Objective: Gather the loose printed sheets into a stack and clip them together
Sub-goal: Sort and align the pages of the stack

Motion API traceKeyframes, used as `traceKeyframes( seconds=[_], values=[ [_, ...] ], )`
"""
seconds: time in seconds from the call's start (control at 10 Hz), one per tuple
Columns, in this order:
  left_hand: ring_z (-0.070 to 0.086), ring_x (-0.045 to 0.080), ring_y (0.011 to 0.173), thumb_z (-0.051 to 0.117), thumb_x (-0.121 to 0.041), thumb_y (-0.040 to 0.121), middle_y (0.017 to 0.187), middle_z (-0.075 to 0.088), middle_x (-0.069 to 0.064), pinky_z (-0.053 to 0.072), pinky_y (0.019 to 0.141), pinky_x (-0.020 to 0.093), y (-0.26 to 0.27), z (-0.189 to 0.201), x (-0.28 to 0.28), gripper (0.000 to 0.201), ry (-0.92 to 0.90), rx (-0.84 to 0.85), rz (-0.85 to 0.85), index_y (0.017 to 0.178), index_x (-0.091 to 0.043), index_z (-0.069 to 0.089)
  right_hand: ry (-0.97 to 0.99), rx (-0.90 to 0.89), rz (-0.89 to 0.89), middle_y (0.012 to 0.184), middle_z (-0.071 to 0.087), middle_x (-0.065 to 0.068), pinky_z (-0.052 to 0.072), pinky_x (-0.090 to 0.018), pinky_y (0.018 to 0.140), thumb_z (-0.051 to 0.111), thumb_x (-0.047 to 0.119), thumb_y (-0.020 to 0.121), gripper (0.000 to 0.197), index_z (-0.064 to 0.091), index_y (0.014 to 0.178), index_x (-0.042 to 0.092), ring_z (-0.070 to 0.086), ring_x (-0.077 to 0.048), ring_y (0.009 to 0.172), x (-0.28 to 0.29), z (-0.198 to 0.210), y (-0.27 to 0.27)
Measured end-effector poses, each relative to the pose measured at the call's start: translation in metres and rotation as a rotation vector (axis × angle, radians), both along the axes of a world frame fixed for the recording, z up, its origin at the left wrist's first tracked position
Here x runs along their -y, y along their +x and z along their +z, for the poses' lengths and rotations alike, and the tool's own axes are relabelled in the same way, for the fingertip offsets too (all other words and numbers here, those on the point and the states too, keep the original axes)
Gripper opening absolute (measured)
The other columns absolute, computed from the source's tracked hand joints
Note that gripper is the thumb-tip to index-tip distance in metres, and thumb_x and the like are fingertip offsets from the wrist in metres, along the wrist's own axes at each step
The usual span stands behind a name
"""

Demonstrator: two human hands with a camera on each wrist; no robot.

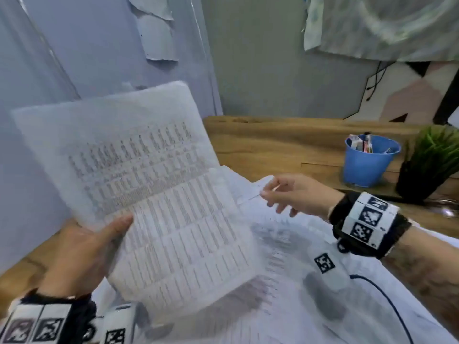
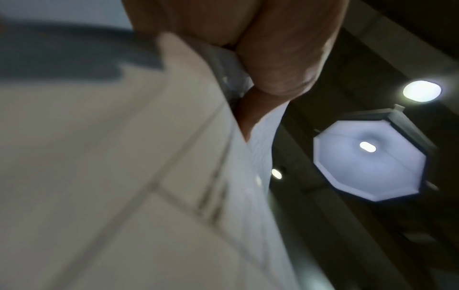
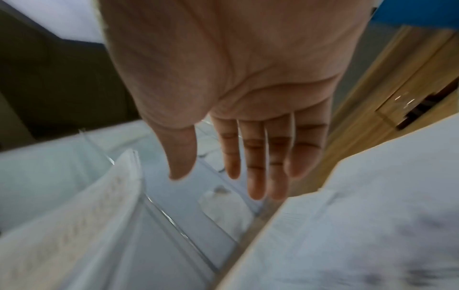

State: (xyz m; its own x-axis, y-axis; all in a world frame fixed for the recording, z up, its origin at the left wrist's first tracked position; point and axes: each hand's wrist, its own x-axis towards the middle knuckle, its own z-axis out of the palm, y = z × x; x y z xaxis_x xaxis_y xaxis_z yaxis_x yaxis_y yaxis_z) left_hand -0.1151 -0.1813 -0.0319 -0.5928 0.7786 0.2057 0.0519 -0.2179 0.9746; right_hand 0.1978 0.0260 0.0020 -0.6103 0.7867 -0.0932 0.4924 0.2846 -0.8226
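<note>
My left hand (image 1: 109, 237) holds a few printed sheets (image 1: 154, 194) raised and tilted above the table, thumb on the front and fingers hidden behind. The left wrist view shows the thumb (image 2: 278, 58) pressed on the sheets' edge (image 2: 139, 157). More loose printed sheets (image 1: 285, 244) lie spread over the table. My right hand (image 1: 272, 198) hovers over their far edge, just right of the held sheets. In the right wrist view the right hand (image 3: 248, 166) has straight fingers and holds nothing, with the held sheets (image 3: 82, 215) to its left and a loose sheet (image 3: 372, 225) to its right.
A blue bucket (image 1: 367, 160) with pens and small items stands at the back right of the wooden table (image 1: 273, 142), beside a green potted plant (image 1: 429, 165). A dark cable (image 1: 390, 296) crosses the sheets. A wall stands close on the left.
</note>
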Motion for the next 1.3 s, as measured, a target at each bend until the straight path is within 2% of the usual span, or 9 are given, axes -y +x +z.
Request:
traceKeyframes(
  seconds=[0.1,0.2,0.3,0.5,0.8,0.9,1.0,1.2,1.3],
  values=[
    [0.083,0.013,0.092,0.094,-0.028,0.061,0.113,0.085,0.002,0.068,0.080,0.029,-0.041,-0.033,0.021,0.082,-0.108,0.190,-0.023,0.133,-0.002,0.065,0.143,0.536,0.077,0.113,0.063,0.004,0.048,-0.027,0.081,0.065,0.066,0.077,0.062,0.054,0.123,0.025,0.059,-0.013,0.096,-0.002,-0.037,-0.008],
    [0.070,0.037,0.127,0.083,-0.015,0.082,0.147,0.067,0.019,0.064,0.093,0.047,-0.061,-0.055,0.035,0.071,-0.104,0.253,0.013,0.149,-0.010,0.061,0.201,0.691,0.115,0.124,0.055,0.001,0.047,-0.032,0.089,0.069,0.072,0.068,0.086,0.044,0.134,0.022,0.055,-0.016,0.102,0.003,-0.054,-0.021],
    [0.077,0.024,0.116,0.057,0.008,0.100,0.138,0.075,0.009,0.067,0.087,0.037,-0.064,-0.060,0.043,0.048,-0.077,0.250,0.097,0.144,-0.011,0.064,0.227,0.734,0.101,0.128,0.053,-0.002,0.049,-0.035,0.090,0.079,0.069,0.058,0.106,0.034,0.140,0.019,0.055,-0.019,0.106,-0.002,-0.060,-0.033],
    [0.076,0.024,0.117,0.046,0.010,0.105,0.138,0.075,0.008,0.065,0.090,0.040,-0.068,-0.059,0.060,0.048,-0.058,0.338,0.091,0.140,-0.015,0.067,0.347,0.675,0.197,0.085,0.061,0.003,0.040,-0.026,0.063,0.076,0.036,0.081,0.024,0.060,0.086,0.019,0.055,-0.016,0.079,-0.021,-0.051,-0.039],
    [0.077,0.024,0.118,0.068,-0.019,0.094,0.152,0.066,0.010,0.063,0.091,0.058,-0.109,-0.059,0.106,0.049,-0.020,0.424,0.208,0.142,-0.026,0.070,0.325,0.681,0.464,0.074,0.069,0.000,0.051,-0.037,0.064,0.075,0.070,0.061,0.046,0.068,0.082,0.029,0.064,-0.021,0.070,-0.064,0.033,0.005],
    [0.081,0.009,0.067,0.080,-0.030,0.088,0.113,0.084,0.010,0.068,0.057,0.032,-0.125,-0.065,0.119,0.012,-0.061,0.477,0.344,0.094,-0.020,0.083,0.256,0.638,0.561,0.071,0.070,-0.001,0.046,-0.027,0.057,0.078,0.059,0.066,0.039,0.070,0.078,0.022,0.062,-0.012,0.061,-0.059,0.051,-0.021],
    [0.080,0.007,0.062,0.101,-0.063,0.019,0.078,0.083,-0.005,0.066,0.053,0.030,-0.111,-0.049,0.138,0.102,-0.160,0.410,0.409,0.105,-0.019,0.069,0.211,0.559,0.578,0.067,0.073,0.005,0.048,-0.021,0.057,0.077,0.030,0.082,0.013,0.070,0.077,0.020,0.063,-0.006,0.057,-0.053,0.050,-0.056],
    [0.080,0.007,0.061,0.099,-0.068,0.003,0.080,0.084,-0.005,0.066,0.052,0.029,-0.108,-0.039,0.148,0.160,-0.106,0.475,0.345,0.145,-0.006,0.058,0.469,0.599,0.426,0.094,0.072,-0.006,0.050,-0.038,0.074,0.066,0.035,0.091,0.027,0.068,0.100,0.010,0.065,-0.028,0.084,-0.088,-0.013,-0.146],
    [0.083,0.018,0.097,0.107,-0.059,0.017,0.120,0.083,-0.001,0.069,0.074,0.039,-0.102,-0.038,0.143,0.145,-0.103,0.383,0.338,0.148,-0.015,0.061,0.470,0.710,0.397,0.109,0.059,-0.001,0.038,-0.029,0.076,0.070,0.039,0.087,0.044,0.059,0.117,0.008,0.052,-0.020,0.090,-0.091,-0.041,-0.177]
  ],
)
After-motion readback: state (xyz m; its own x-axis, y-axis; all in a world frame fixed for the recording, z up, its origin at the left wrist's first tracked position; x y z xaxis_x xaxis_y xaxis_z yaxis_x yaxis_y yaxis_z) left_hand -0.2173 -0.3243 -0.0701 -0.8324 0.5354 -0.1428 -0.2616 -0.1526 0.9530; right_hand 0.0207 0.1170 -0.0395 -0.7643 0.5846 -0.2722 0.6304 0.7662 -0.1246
